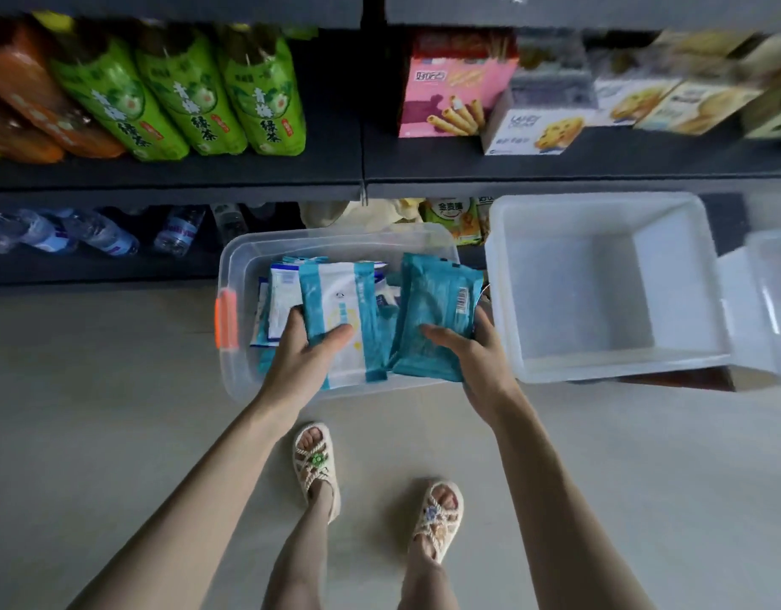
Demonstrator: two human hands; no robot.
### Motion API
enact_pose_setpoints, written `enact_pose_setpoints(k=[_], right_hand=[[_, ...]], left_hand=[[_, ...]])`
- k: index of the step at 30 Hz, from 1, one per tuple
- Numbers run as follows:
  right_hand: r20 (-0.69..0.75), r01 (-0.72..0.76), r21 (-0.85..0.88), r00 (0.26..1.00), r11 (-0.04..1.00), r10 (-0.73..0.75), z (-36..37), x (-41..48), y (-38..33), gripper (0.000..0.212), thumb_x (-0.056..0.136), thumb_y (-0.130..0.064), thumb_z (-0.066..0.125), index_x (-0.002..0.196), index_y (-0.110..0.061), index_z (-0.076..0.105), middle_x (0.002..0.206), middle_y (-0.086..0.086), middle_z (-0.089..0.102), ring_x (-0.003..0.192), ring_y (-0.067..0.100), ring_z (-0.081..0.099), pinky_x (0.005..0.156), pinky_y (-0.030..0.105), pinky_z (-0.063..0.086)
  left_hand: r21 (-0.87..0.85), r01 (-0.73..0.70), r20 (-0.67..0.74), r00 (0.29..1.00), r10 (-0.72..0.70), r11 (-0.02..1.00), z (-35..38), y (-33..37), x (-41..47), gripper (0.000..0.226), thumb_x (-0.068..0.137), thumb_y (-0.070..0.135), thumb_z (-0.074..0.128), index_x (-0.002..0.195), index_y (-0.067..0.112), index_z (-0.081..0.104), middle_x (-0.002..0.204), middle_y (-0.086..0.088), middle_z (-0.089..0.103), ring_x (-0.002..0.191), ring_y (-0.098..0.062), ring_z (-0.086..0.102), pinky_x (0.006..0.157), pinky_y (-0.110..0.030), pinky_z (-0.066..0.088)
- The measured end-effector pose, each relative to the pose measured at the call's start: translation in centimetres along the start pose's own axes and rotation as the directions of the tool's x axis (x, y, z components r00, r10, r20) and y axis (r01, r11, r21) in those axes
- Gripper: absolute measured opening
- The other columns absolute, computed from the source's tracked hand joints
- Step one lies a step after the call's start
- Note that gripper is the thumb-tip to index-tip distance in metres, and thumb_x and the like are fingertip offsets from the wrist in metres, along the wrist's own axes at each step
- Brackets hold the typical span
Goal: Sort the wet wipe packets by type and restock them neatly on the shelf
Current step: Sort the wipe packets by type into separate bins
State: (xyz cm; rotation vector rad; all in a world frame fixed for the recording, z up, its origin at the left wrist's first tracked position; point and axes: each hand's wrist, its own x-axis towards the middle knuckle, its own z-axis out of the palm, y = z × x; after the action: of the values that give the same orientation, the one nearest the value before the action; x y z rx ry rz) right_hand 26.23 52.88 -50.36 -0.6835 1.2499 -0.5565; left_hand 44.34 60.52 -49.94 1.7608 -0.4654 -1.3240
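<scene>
Left hand (307,350) grips the white-and-teal packet (340,301), right hand (468,352) a seemingly plain teal packet (432,301), both by near ends, long axes pointing away, the white tub (622,367) just beside the right

Green bottles (265,94) are showing 青梅绿茶, the pink box (450,99) 好吃点, and the teal packet (432,301) is bearing a barcode (digits too blurred).
</scene>
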Motion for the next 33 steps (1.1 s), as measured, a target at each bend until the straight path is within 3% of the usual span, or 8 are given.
enact_pose_setpoints(k=[6,12,16,18,22,26,30,33], right_hand=[[-0.056,0.037,-0.038,0.998,0.999,-0.04,-10.9,-6.6,-4.1,0.028,0.089,-0.009,0.061,0.116,-0.01,0.055,0.105,0.009,0.067,0.093,0.025,0.067,0.084,0.043,0.056],[-0.117,0.053,-0.093,0.991,0.994,-0.064,-23.3,-10.2,-6.9,0.021,0.093,-0.017,0.06,0.113,-0.014,0.054,0.107,0.008,0.066,0.094,0.022,0.066,0.079,0.035,0.058],[-0.177,0.05,-0.216,0.98,0.975,-0.089,-28.7,-9.5,-9.2,0.03,0.092,-0.014,0.06,0.119,-0.005,0.05,0.111,0.011,0.063,0.097,0.024,0.064,0.076,0.029,0.057],[-0.176,0.07,-0.332,0.975,0.941,-0.135,-30.6,-7.8,-10.4,0.025,0.091,-0.013,0.062,0.111,-0.005,0.051,0.102,0.009,0.061,0.093,0.023,0.062,0.07,0.026,0.055],[-0.154,0.083,-0.572,0.966,0.816,-0.206,-33.5,-2.4,-12.4,0.024,0.088,-0.015,0.065,0.101,-0.009,0.046,0.092,0.003,0.055,0.085,0.021,0.056,0.07,0.035,0.051],[-0.124,0.035,-0.707,0.977,0.707,-0.172,-36.0,4.4,-13.6,0.027,0.086,-0.018,0.067,0.099,-0.012,0.044,0.098,0.008,0.059,0.088,0.028,0.058,0.073,0.041,0.05],[-0.073,0.014,-0.79,0.99,0.613,-0.117,-37.5,11.0,-13.8,0.028,0.085,-0.018,0.067,0.1,-0.013,0.044,0.1,0.006,0.059,0.086,0.025,0.057,0.069,0.038,0.049],[-0.037,0.006,-0.837,0.997,0.548,-0.067,-38.1,15.7,-13.4,0.033,0.087,-0.02,0.065,0.111,-0.011,0.045,0.111,0.008,0.061,0.094,0.03,0.06,0.077,0.047,0.054]], left_hand=[[0.083,-0.043,0.088,0.996,0.036,0.996,11.3,2.6,-6.9,0.03,0.091,0.018,0.059,0.119,0.022,0.049,0.11,0.009,0.063,0.096,-0.002,0.06,0.078,-0.02,0.044],[0.208,-0.079,-0.009,0.997,0.082,0.975,23.3,2.6,-11.4,0.038,0.079,0.03,0.072,0.107,0.017,0.05,0.098,0.003,0.063,0.087,-0.015,0.061,0.078,-0.033,0.05],[0.258,-0.134,0.009,0.991,0.136,0.957,28.8,3.7,-10.9,0.036,0.08,0.022,0.074,0.109,0.015,0.054,0.103,-0.002,0.064,0.088,-0.015,0.06,0.072,-0.024,0.05],[0.287,-0.18,0.034,0.983,0.178,0.941,31.2,4.3,-9.3,0.031,0.083,0.017,0.071,0.11,0.012,0.055,0.103,0.0,0.063,0.084,-0.01,0.06,0.064,-0.016,0.05],[0.374,-0.202,0.014,0.977,0.212,0.905,35.1,4.4,-4.2,0.036,0.083,0.02,0.071,0.115,0.012,0.057,0.107,0.004,0.061,0.095,-0.014,0.06,0.071,-0.023,0.052],[0.51,-0.114,-0.055,0.985,0.165,0.852,37.9,3.7,1.8,0.038,0.081,0.024,0.072,0.115,0.013,0.058,0.108,0.001,0.065,0.094,-0.02,0.062,0.077,-0.035,0.052],[0.635,-0.046,-0.085,0.988,0.129,0.771,39.7,2.6,7.5,0.035,0.08,0.025,0.072,0.111,0.015,0.058,0.108,0.0,0.067,0.093,-0.023,0.061,0.075,-0.032,0.048],[0.692,-0.035,-0.09,0.987,0.134,0.721,40.4,1.4,11.4,0.033,0.079,0.022,0.073,0.108,0.015,0.06,0.108,0.0,0.068,0.091,-0.02,0.062,0.07,-0.027,0.044]])
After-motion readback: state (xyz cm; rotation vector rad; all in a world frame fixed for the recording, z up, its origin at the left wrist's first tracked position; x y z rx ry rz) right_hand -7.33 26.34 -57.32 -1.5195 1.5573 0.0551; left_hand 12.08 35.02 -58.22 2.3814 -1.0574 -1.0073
